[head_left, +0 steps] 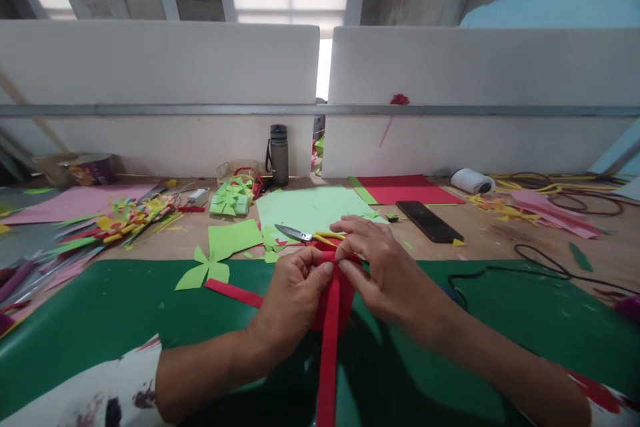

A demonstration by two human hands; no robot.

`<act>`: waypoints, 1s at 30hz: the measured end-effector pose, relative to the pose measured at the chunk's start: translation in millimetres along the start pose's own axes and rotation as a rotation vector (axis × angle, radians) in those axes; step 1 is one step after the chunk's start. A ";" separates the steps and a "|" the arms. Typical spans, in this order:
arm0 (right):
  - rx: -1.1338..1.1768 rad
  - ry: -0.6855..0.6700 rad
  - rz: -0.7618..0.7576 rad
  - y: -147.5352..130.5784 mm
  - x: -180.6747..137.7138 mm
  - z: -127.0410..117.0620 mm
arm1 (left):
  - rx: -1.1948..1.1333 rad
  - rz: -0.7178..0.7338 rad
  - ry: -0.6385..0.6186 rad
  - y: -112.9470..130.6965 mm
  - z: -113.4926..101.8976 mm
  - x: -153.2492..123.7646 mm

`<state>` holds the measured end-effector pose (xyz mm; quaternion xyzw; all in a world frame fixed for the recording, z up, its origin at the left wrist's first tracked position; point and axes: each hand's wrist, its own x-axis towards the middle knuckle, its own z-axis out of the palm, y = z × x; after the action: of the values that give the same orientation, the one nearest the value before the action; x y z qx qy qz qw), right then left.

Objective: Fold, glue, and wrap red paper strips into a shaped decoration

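Note:
My left hand (295, 290) pinches a long red paper strip (330, 347) between thumb and fingers; the strip hangs down toward me. From the right, my right hand (375, 260) is closed on the upper end of the same strip, its thumb and index finger near my left fingertips. Behind the strip is a wider red paper piece (346, 317), partly hidden by my hands. Another red strip (233, 292) sticks out to the left of my left hand. Just beyond my hands lie scissors (295, 233) with yellow handles, and a light green paper leaf cutout (204, 269) rests to the left.
A green mat (125, 320) covers the near table. Farther back are a light green sheet (310, 203), red sheets (400, 189), a black phone (430, 221), a grey bottle (279, 157) and a white roll (471, 181). Paper flowers (130, 217) lie left; cables (540, 267) run right.

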<state>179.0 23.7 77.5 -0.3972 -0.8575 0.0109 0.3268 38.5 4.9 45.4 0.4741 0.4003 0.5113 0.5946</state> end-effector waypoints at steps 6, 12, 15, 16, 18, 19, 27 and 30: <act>-0.042 -0.030 0.047 0.4 -0.6 -0.3 | 0.006 -0.007 0.019 3.5 0.7 -0.4; 0.024 -0.062 0.131 2.4 6.6 -1.7 | 0.084 -0.159 -0.092 6.7 1.7 2.3; 0.051 -0.049 0.166 5.6 10.7 -4.3 | 0.093 -0.270 -0.118 4.7 0.9 3.7; 0.062 -0.043 0.176 7.0 11.5 -4.8 | 0.084 -0.293 -0.128 3.6 0.4 4.0; 0.087 -0.027 0.192 9.8 12.5 -4.7 | 0.065 -0.313 -0.158 0.9 -0.6 4.3; 0.099 -0.020 0.196 11.3 12.7 -4.1 | 0.060 -0.322 -0.173 -0.5 -1.1 4.4; 0.200 -0.028 0.264 20.4 16.4 1.2 | -0.007 -0.338 -0.197 -7.4 -2.5 4.1; 0.222 -0.033 0.285 20.9 16.2 0.6 | -0.020 -0.351 -0.200 -9.2 -2.6 4.1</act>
<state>185.2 49.3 80.2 -0.4757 -0.7914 0.1584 0.3497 38.8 9.1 35.9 0.4396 0.4104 0.3542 0.7161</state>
